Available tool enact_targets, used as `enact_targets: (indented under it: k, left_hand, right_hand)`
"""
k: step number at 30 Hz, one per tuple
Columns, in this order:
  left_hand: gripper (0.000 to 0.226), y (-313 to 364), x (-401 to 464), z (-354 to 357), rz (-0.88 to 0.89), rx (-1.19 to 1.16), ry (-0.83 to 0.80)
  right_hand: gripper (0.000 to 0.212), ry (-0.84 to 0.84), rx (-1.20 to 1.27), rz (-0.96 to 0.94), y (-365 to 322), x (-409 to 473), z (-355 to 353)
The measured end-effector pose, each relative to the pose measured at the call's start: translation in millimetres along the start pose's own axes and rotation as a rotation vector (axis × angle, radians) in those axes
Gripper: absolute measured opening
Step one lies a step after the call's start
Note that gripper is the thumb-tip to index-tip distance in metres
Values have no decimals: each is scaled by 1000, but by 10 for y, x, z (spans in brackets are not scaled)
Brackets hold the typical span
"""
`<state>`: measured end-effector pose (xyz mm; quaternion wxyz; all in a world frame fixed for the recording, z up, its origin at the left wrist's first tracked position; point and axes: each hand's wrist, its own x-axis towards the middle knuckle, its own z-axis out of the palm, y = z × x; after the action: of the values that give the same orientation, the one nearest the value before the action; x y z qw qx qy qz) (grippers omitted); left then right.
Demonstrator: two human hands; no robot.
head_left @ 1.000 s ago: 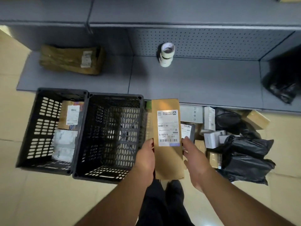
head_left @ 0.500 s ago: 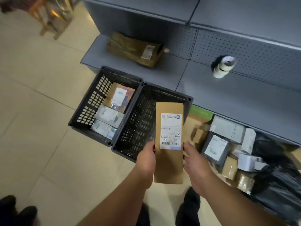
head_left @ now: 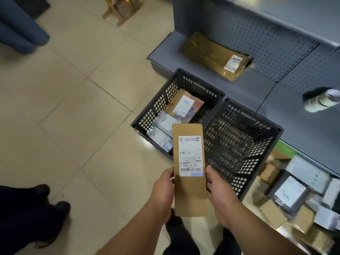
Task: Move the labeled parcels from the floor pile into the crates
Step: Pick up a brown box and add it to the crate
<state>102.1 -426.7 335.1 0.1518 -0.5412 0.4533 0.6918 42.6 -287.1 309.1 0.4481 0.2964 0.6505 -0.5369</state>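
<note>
So the view has swung left over the last second. More bare floor tile shows now, plus someone's dark shoes (head_left: 53, 208) at the near left that weren't in shot before. The left crate (head_left: 158, 105) already has a few labeled parcels in it, and the right crate (head_left: 257, 129) looks empty. The left hand (head_left: 162, 192) and right hand (head_left: 219, 192) each grip a long edge of the brown parcel (head_left: 189, 196), label up, same hold as a second ago. It now hangs over the near corner where the crates meet instead of right of them, so I'd guess a drop is next. The floor pile (head_left: 290, 197) sits at the near right.
</note>
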Motion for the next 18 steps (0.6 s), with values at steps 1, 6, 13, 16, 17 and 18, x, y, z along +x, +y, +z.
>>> enact_targets:
  k: [1,6,13,16,17,18]
  left_hand:
    - [42,44,12,-120,-4,-7,-2]
    - [45,274,148,-532,19,-17,34]
    - [38,717,476,-749,-14,-22,113]
    - [39,961,673,-774,-24,-1,138]
    - [39,1046,742,-772,-22,11,136]
    - [39,1131,815,-766,-18,24,130]
  right_hand:
    - [40,-16,-9,6,-19,0,128]
    - [42,-61,-43,29,-162,104,629]
    - [41,-128,-73,55,-533,416,1056]
    - [46,-159,-49,77,-751,556,1194]
    - [47,-162,-46,83,-829,594,1227]
    - [47,-158,-42,89,-906,632,1256]
